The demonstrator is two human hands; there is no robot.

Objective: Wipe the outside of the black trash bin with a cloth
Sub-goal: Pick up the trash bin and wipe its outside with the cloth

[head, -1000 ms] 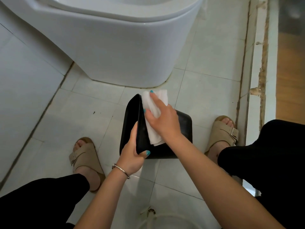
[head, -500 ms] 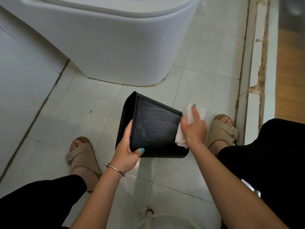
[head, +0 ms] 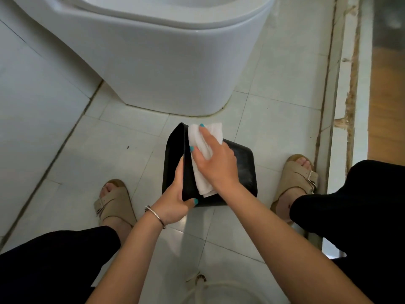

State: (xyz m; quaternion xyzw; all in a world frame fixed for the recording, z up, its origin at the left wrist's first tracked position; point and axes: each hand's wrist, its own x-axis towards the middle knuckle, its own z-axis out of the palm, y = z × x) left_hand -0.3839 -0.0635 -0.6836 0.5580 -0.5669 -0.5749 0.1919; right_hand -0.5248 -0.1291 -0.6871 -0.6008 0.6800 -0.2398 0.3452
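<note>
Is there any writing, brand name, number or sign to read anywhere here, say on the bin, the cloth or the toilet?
None: no text can be read anywhere in this view.
black trash bin: plain, no label on the sides that show.
white cloth: blank.
toilet: no brand mark in view.
sandals: no readable marking.

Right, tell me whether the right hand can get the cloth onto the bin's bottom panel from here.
Probably yes. The right hand presses the white cloth on the black trash bin tipped on its side; its bottom panel faces right, uncovered, with nothing between.
</note>
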